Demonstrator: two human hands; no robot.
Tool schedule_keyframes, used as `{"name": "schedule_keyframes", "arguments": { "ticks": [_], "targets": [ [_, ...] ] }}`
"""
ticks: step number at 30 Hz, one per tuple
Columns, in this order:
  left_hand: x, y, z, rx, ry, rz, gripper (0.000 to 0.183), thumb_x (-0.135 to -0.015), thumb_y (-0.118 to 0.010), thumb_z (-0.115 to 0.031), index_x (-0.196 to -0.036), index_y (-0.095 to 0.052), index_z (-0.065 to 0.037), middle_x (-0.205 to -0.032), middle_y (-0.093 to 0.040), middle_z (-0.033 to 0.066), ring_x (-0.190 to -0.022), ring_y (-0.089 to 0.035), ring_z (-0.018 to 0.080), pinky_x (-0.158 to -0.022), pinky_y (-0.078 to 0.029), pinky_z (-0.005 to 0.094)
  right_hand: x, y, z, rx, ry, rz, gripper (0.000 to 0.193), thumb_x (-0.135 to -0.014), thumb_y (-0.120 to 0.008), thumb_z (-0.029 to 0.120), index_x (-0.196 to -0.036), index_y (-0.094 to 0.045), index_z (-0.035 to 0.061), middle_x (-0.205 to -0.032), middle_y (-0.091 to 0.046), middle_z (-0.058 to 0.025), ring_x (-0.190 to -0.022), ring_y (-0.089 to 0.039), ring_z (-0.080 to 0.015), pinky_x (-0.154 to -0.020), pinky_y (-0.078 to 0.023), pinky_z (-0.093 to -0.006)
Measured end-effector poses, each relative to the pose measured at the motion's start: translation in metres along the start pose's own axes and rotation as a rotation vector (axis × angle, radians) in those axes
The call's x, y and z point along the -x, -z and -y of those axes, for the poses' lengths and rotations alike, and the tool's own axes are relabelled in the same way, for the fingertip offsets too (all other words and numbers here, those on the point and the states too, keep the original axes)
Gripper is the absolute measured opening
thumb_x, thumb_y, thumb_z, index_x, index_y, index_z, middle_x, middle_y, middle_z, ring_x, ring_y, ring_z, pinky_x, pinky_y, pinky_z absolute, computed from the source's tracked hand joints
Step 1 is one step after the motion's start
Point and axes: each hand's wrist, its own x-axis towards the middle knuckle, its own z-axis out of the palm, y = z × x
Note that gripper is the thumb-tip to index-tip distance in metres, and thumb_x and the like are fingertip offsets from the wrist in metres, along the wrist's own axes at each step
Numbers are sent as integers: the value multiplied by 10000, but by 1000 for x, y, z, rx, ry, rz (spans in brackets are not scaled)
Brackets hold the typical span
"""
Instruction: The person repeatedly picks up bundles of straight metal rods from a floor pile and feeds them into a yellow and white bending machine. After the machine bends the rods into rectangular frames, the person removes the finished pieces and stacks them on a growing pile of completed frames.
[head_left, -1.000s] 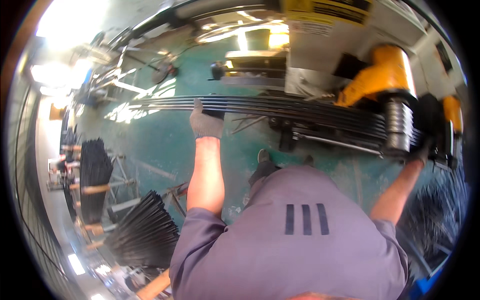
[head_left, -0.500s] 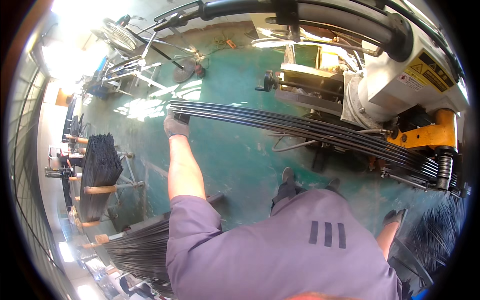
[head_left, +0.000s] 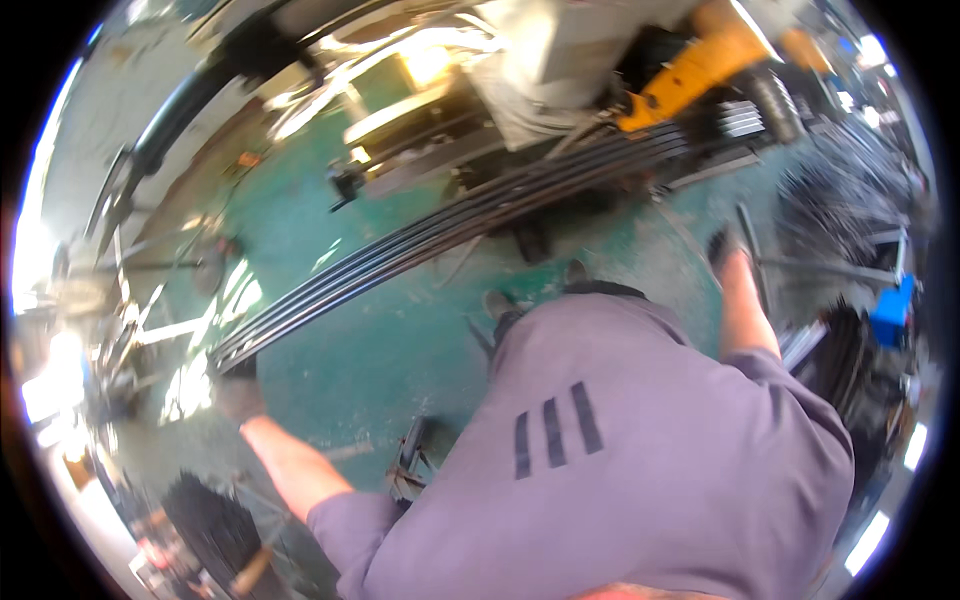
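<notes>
While the left hand (head_left: 240, 396) grips one end of the dark rods (head_left: 440, 230), their far end reaches the yellow machine arm (head_left: 690, 75) beyond the right hand (head_left: 724, 250), whose blurred fingers I cannot read; the rods seem lined up, not yet released.

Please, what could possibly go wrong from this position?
The left hand appears to hold the long dark rods near one end, so they might sag or slip.
Their other end lies beside the yellow machine part, where they might catch.
The right hand is away from the rods, so it may steady them too late.
</notes>
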Motion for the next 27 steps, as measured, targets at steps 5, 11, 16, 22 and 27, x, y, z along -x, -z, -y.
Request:
{"name": "schedule_keyframes", "arguments": {
  "ticks": [5,11,16,22,27],
  "targets": [
    [-4,-23,-6,751,439,-102,592,-956,-544,-397,-1428,-399,-71,-1409,-502,106,-1259,-512,304,-965,-462,465,28,-44,2,48,-49,119,281,-911,-681,382,-789,-572,154,-658,-560,-10,-566,-529,-173,-520,-441,-308],
    [57,-83,-103,2046,1140,-187,620,-1012,-411,-408,-1486,-296,-25,-1531,-332,200,-1407,-328,394,-1158,-278,553,11,-31,12,185,-77,94,230,-901,-694,344,-855,-617,132,-713,-611,-28,-615,-589,-187,-547,-504,-327],
    [111,-152,-268,2040,1466,-5,591,-1005,-434,-404,-1445,-371,-14,-1487,-412,179,-1376,-383,338,-1140,-310,502,-61,-5,26,214,-173,62,239,-925,-645,304,-810,-592,102,-676,-607,-50,-535,-579,-214,-519,-512,-363],
    [186,-229,-413,1953,1343,429,447,-962,-453,-311,-1362,-533,-128,-1411,-529,120,-1274,-518,253,-1009,-439,450,-166,8,74,1365,259,359,394,-953,-528,437,-927,-703,85,-667,-623,-72,-539,-569,-196,-553,-485,-368],
    [214,-220,-514,1722,1290,558,386,-943,-498,-281,-1285,-571,-118,-1308,-571,119,-1194,-554,264,-960,-464,433,-178,-2,133,1177,62,321,476,-964,-501,494,-1004,-762,98,-622,-587,-64,-509,-516,-179,-529,-443,-369]
  ]
}}
